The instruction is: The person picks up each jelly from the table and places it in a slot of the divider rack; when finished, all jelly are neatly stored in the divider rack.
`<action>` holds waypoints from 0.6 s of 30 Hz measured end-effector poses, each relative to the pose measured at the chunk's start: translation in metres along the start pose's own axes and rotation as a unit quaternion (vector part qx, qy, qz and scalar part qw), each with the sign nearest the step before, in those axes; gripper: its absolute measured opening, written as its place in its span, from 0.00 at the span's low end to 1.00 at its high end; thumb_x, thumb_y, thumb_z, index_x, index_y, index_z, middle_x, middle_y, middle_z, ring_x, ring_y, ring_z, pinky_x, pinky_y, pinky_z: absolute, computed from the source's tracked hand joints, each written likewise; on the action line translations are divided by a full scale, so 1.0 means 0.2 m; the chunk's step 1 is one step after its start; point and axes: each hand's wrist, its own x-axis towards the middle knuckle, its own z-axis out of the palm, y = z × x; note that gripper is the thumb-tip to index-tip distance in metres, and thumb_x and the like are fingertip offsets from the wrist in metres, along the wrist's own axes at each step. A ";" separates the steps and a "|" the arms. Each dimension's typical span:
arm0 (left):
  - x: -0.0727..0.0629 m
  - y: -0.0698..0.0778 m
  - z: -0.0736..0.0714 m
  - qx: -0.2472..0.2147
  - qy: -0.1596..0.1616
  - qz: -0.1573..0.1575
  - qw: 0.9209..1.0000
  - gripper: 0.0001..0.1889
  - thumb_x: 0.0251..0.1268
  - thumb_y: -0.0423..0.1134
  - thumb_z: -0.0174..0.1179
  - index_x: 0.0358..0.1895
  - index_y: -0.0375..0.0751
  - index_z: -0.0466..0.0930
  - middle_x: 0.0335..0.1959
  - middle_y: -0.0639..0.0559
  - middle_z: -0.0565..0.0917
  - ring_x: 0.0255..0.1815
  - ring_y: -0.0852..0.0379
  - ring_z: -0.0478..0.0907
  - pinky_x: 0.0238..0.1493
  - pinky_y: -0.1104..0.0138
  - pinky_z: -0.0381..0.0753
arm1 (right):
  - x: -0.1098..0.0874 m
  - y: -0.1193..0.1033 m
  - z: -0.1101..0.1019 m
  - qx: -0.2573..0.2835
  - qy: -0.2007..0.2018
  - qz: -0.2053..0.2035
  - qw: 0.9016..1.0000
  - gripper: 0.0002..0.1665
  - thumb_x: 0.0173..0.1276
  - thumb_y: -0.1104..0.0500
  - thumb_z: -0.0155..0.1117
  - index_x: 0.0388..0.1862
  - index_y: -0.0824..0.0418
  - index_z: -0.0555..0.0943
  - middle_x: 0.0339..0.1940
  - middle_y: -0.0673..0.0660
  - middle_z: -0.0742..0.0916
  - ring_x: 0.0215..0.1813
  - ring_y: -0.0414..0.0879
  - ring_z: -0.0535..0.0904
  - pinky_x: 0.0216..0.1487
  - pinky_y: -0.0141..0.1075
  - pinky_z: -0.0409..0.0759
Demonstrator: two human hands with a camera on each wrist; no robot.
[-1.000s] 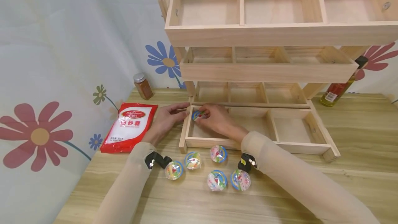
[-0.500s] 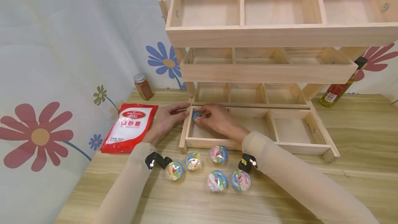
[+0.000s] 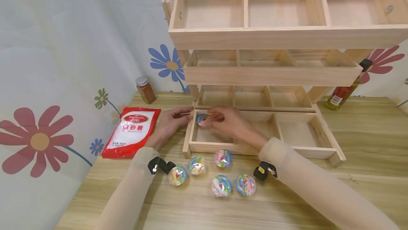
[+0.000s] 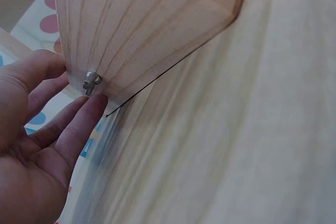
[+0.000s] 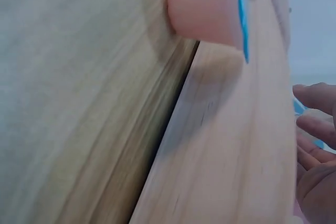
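Note:
A small jelly cup [image 3: 202, 120] with a blue-edged printed lid sits in the back left corner of the rack's lowest front tray [image 3: 220, 147]. My right hand [image 3: 234, 124] is over that compartment, fingers loosely bent just right of the cup, partly overlapping it in the head view. In the right wrist view, the relaxed fingers [image 5: 315, 124] show beyond the tray's front board. My left hand [image 3: 170, 123] rests its fingertips against the left side of the wooden rack [image 3: 274, 76]; the left wrist view has them beside a metal bolt [image 4: 92, 80].
Several more jelly cups [image 3: 222, 186] lie on the table in front of the rack. A red and white sugar bag [image 3: 132, 132] lies to the left, with a spice jar [image 3: 146, 90] behind it. An oil bottle [image 3: 341, 93] stands behind the rack's right side.
My right hand has let go of the jelly cup and drawn slightly to the right, leaving the cup in the corner. The left hand stays at the rack's side.

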 end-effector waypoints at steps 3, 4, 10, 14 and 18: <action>0.00 0.00 0.00 0.002 -0.001 0.000 1.000 0.23 0.72 0.42 0.71 0.68 0.46 0.85 0.65 0.48 0.84 0.64 0.49 0.81 0.64 0.58 0.82 | -0.04 0.00 -0.01 0.011 0.009 -0.030 0.999 0.26 0.74 0.61 0.71 0.67 0.70 0.81 0.56 0.65 0.89 0.58 0.57 0.87 0.63 0.47 0.84; 0.00 0.00 0.00 0.003 -0.001 0.000 1.000 0.23 0.72 0.42 0.71 0.68 0.46 0.84 0.65 0.48 0.84 0.64 0.49 0.81 0.64 0.58 0.82 | -0.05 0.00 -0.01 0.014 0.012 -0.040 0.999 0.25 0.74 0.62 0.71 0.66 0.71 0.81 0.55 0.66 0.89 0.57 0.57 0.87 0.62 0.47 0.85; -0.01 0.01 0.00 0.007 0.002 0.001 1.000 0.23 0.72 0.41 0.70 0.68 0.45 0.84 0.65 0.48 0.84 0.64 0.49 0.81 0.63 0.59 0.83 | -0.15 0.00 -0.03 0.049 0.024 -0.077 0.995 0.21 0.74 0.66 0.71 0.61 0.73 0.83 0.54 0.68 0.89 0.56 0.58 0.87 0.61 0.48 0.86; -0.01 0.01 0.00 0.007 0.002 0.003 1.000 0.23 0.72 0.41 0.70 0.68 0.45 0.84 0.65 0.48 0.84 0.63 0.49 0.81 0.62 0.61 0.83 | -0.22 0.01 -0.04 0.063 0.026 -0.081 0.994 0.19 0.73 0.67 0.71 0.60 0.73 0.84 0.53 0.68 0.89 0.55 0.58 0.87 0.59 0.49 0.87; -0.01 0.01 0.00 -0.005 -0.001 0.003 1.000 0.23 0.73 0.39 0.70 0.69 0.44 0.83 0.66 0.45 0.84 0.64 0.48 0.81 0.62 0.62 0.84 | -0.30 0.01 -0.06 0.054 0.022 -0.091 0.994 0.17 0.73 0.66 0.72 0.58 0.70 0.85 0.52 0.66 0.90 0.54 0.56 0.88 0.58 0.47 0.87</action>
